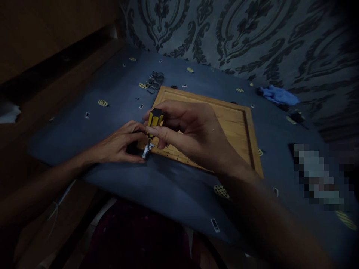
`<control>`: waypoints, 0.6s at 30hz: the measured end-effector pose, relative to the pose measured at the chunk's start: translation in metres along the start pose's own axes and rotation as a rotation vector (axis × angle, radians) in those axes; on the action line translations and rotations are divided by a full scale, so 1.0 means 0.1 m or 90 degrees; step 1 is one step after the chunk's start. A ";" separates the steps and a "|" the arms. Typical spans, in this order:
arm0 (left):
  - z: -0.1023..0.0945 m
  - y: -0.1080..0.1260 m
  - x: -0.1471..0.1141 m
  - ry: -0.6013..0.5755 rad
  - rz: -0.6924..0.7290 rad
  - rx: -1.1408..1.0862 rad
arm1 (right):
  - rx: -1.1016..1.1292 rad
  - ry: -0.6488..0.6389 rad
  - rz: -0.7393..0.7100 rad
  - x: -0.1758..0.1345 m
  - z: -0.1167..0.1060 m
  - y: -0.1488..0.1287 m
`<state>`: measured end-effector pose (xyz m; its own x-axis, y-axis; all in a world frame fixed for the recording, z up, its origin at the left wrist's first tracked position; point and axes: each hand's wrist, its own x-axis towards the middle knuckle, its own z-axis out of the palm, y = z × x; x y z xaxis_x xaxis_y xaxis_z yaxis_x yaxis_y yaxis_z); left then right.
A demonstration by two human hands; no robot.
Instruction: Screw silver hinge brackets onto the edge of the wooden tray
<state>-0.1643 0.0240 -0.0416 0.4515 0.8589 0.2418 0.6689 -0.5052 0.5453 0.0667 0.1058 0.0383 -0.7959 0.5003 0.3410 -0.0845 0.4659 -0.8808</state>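
Between the thumb and fingers of my right hand [190, 130] is a short screwdriver [155, 119] with a yellow and black handle. It stands nearly upright, its tip down at a small metal hinge [146, 151]. My left hand [120, 144] curls round the corner of a framed wooden panel [230, 127], thumb against the hinge and fingertips partly hidden by my right hand. The hinge sits at the panel's near left corner. Small dark holes run along the near edge of the panel, which lies on a blue patterned cloth [117, 89].
Several metal hardware pieces [155, 80] lie in a heap beyond the panel. A small dark screw [137, 98] is nearby. At the far right rest a crumpled blue cloth [279, 95] and a black item [297, 117]. A blurred-out object [316, 175] lies at the right. Patterned wall behind.
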 end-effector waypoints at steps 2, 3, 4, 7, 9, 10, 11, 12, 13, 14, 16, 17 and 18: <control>0.00 0.00 0.00 -0.003 0.002 0.001 | -0.044 0.020 -0.012 0.00 0.02 0.01; 0.00 0.00 0.00 -0.003 -0.002 0.002 | -0.066 0.030 -0.015 -0.01 0.04 0.02; 0.00 0.00 0.00 -0.002 -0.007 0.002 | -0.087 0.043 -0.018 -0.01 0.05 0.02; 0.00 0.00 -0.01 -0.004 -0.019 -0.007 | -0.165 0.092 -0.048 -0.02 0.10 0.06; 0.00 0.00 -0.01 -0.006 -0.023 -0.013 | -0.207 0.121 -0.086 -0.02 0.13 0.08; 0.00 -0.01 -0.01 -0.006 -0.026 -0.014 | -0.215 0.142 -0.100 -0.02 0.15 0.08; 0.00 -0.01 -0.01 -0.007 -0.029 -0.016 | -0.215 0.169 -0.105 -0.02 0.16 0.08; -0.01 -0.01 0.00 -0.010 -0.030 -0.018 | -0.206 0.202 -0.101 -0.03 0.16 0.07; -0.01 -0.01 0.00 -0.012 -0.031 -0.021 | -0.193 0.239 -0.092 -0.03 0.16 0.06; -0.01 -0.01 0.00 -0.015 -0.032 -0.023 | -0.181 0.271 -0.083 -0.03 0.16 0.05; -0.01 -0.01 0.01 -0.017 -0.035 -0.024 | -0.174 0.297 -0.072 -0.02 0.14 0.03; -0.01 -0.01 0.01 -0.016 -0.034 -0.025 | -0.179 0.296 -0.073 -0.02 0.13 0.03; -0.01 -0.01 0.00 -0.015 -0.033 -0.025 | -0.190 0.288 -0.074 -0.02 0.13 0.03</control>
<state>-0.1655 0.0249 -0.0409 0.4306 0.8814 0.1942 0.6682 -0.4560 0.5878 0.0603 0.0969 0.0302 -0.4486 0.6659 0.5960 0.0691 0.6908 -0.7198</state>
